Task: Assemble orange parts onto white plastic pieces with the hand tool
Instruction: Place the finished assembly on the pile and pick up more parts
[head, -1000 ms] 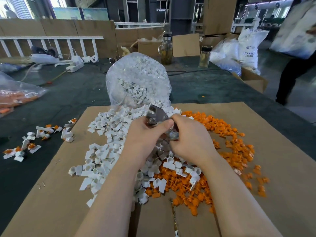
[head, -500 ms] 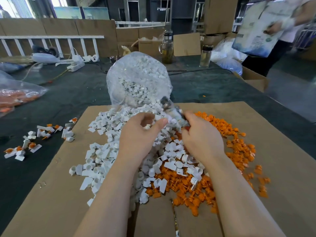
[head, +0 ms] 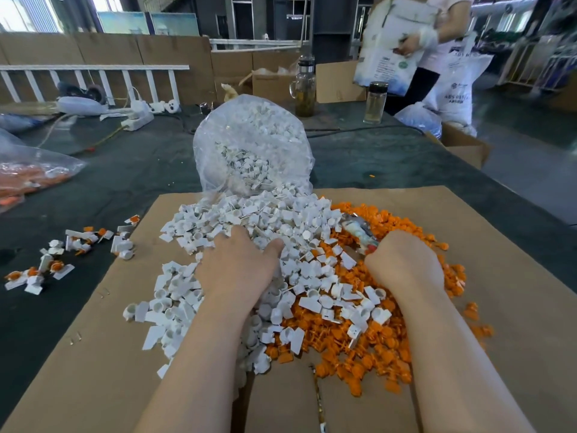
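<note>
A heap of white plastic pieces [head: 249,214] spills from a clear bag [head: 253,142] onto a cardboard sheet [head: 505,276]. Loose orange parts [head: 402,220] lie piled to its right and in front. My left hand [head: 240,270] rests palm down on the white heap, thumb out, fingertips buried among the pieces. My right hand [head: 406,264] sits on the orange pile and holds the near end of the hand tool [head: 359,231], whose taped handle lies low across the orange parts and points away from me.
Several assembled white-and-orange pieces [head: 78,245] lie on the dark table at left, beyond a bag of orange parts [head: 28,176]. Two bottles [head: 305,89] [head: 376,103] stand behind the bag. A person [head: 437,42] carries a sack at far right, by an open carton [head: 465,148].
My hands came apart and went down. The tool, raised between both hands before, now lies low on the orange pile in my right hand; my left hand dropped onto the white pieces.
</note>
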Available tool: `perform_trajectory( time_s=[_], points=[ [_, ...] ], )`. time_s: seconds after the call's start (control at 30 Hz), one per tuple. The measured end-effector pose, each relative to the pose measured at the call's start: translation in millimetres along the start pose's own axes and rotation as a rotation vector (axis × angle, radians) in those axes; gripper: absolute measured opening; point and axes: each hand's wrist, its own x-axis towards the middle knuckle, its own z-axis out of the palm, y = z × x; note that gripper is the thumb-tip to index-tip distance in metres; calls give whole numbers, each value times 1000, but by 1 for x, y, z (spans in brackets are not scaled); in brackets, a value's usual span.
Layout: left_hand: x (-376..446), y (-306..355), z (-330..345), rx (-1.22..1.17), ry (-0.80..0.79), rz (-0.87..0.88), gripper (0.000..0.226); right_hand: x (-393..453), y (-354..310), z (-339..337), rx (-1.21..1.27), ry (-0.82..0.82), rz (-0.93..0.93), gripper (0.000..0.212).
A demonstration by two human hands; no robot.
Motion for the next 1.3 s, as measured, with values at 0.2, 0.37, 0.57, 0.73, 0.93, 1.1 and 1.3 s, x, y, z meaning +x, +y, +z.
perform_trajectory(
  time_s=[0.2, 0.37, 0.57, 0.73, 0.93, 1.1, 1.3],
  points=[
    [1, 2, -1, -239, -32, 116, 51, -3, -10, 3, 39, -30, -152, 17],
    [2, 1, -1, -408, 8, 189, 39, 0, -17, 10, 116, -59, -283, 17],
    [3, 2, -3, -553, -38, 207, 38, -3, -20, 9, 371, -55, -353, 26],
    [3, 2, -2, -607, -24, 213, 33, -7, -21, 5, 658, -114, -340, 15],
    [1, 4, -3, -671, 39, 291, 27, -11, -23, 2, 777, -102, -331, 9],
    [-1, 4, -3, -720, 56, 302, 28, -13, -24, 2, 836, -116, -339, 6],
    [-2, 7, -3, -778, 86, 329, 40, -14, -29, 2, 940, -73, -405, 4]
  ],
)
